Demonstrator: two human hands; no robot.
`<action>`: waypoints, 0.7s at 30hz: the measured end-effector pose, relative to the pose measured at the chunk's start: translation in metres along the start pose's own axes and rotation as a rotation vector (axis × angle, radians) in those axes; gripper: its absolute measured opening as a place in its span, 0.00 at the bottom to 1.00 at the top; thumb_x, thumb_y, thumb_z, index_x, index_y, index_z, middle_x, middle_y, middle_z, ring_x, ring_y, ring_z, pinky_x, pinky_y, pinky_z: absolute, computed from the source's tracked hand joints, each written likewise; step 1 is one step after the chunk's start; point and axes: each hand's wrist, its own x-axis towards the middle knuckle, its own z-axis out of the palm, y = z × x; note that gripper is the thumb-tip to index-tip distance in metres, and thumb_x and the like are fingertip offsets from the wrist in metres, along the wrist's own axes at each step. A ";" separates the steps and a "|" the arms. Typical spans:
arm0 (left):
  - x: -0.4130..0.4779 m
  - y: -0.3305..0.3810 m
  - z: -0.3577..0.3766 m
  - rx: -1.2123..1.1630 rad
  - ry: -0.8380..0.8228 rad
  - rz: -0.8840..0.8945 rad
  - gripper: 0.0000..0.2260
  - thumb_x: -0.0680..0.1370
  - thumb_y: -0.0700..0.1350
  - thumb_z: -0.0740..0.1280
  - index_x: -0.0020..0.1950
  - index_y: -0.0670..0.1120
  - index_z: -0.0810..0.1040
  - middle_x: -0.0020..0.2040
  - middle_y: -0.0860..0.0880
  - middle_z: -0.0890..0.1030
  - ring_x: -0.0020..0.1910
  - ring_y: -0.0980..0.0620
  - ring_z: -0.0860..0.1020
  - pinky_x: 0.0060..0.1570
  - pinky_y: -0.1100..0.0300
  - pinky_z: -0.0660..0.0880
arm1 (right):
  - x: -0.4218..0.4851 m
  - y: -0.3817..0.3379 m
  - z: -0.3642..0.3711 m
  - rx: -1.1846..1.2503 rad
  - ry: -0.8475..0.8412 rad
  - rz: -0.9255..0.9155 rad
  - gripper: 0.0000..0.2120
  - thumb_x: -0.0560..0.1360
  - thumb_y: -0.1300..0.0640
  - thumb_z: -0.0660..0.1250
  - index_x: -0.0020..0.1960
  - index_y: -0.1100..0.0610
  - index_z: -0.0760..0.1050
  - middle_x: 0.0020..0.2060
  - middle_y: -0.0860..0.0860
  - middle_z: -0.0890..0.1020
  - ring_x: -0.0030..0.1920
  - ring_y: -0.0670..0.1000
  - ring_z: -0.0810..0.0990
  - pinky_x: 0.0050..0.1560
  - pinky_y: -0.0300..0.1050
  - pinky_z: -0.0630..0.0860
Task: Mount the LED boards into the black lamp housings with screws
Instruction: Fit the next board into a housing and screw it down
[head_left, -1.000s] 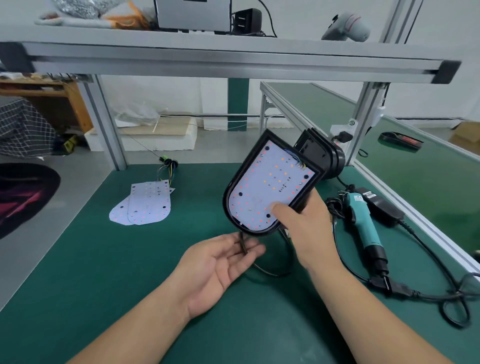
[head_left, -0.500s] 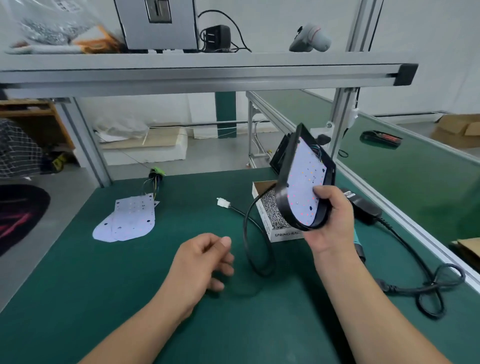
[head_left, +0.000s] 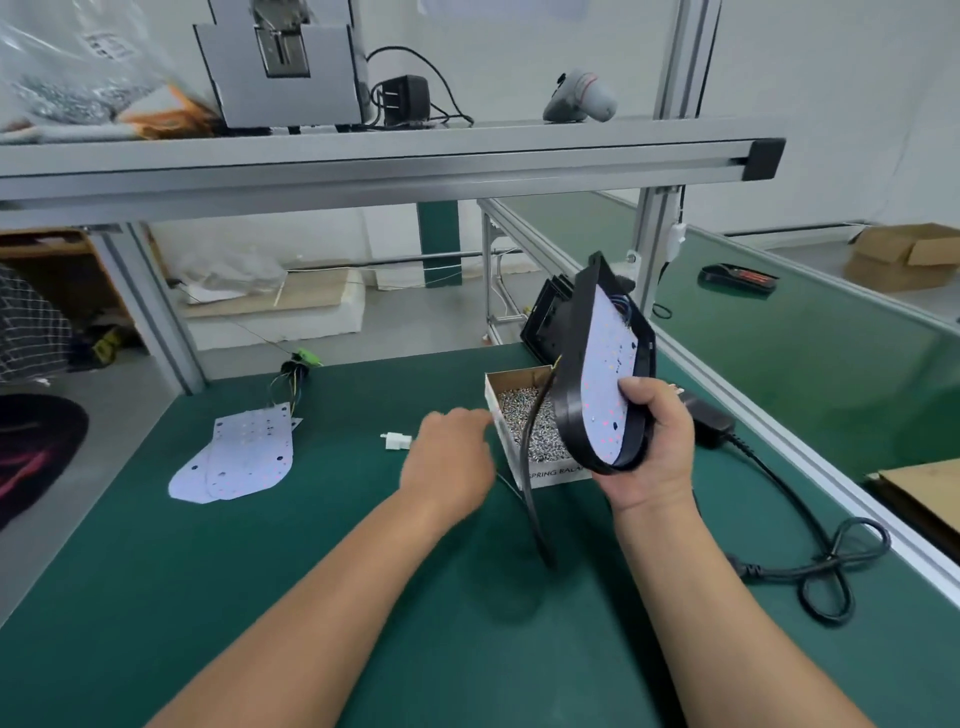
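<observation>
Green matting covers the bench, and an aluminium shelf runs across above it. Over the right side of the bench, clear of the mat, the right hand holds a black lamp housing nearly upright and turned almost edge-on. It is a shallow tray with a smooth, slightly glossy wall, rounded at the bottom and squared off at the top. A white LED board sits inside it, cut to the same outline and dotted with small pink and orange diodes and a few dark holes; thin blue wires show at its top end. The right fingers are wrapped round the rounded lower end and the thumb presses on the board's face. A black cable hangs from the housing down to the mat. The left hand is low over the mat, back upward and blurred, just beside the left wall of an open cardboard box; whether its fingers are curled or hold anything cannot be told. Spare white boards lie stacked flat, well to the left. More black housings stand behind the box. A black power adapter and its looped cord lie on the right. A small white plug rests near the left hand. Small silvery screws fill the box.
</observation>
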 end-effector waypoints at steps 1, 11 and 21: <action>-0.003 -0.009 0.003 0.148 0.006 0.020 0.08 0.82 0.39 0.61 0.54 0.48 0.78 0.58 0.50 0.81 0.62 0.42 0.76 0.56 0.47 0.76 | 0.002 0.000 -0.002 -0.025 -0.001 0.002 0.16 0.70 0.62 0.66 0.56 0.62 0.84 0.52 0.58 0.86 0.48 0.59 0.86 0.50 0.51 0.84; -0.029 -0.044 -0.016 -0.052 0.127 -0.118 0.09 0.84 0.45 0.62 0.47 0.52 0.78 0.46 0.50 0.79 0.39 0.48 0.78 0.38 0.53 0.74 | 0.000 0.015 0.002 -0.595 -0.181 0.068 0.14 0.70 0.58 0.71 0.52 0.63 0.86 0.51 0.63 0.87 0.47 0.61 0.85 0.48 0.52 0.82; -0.078 -0.048 -0.015 -1.606 -0.128 -0.417 0.16 0.77 0.38 0.65 0.61 0.42 0.86 0.62 0.37 0.85 0.57 0.37 0.86 0.56 0.37 0.83 | -0.024 0.029 0.027 -1.008 -0.437 -0.022 0.08 0.76 0.53 0.68 0.54 0.50 0.82 0.49 0.52 0.86 0.49 0.49 0.83 0.57 0.55 0.81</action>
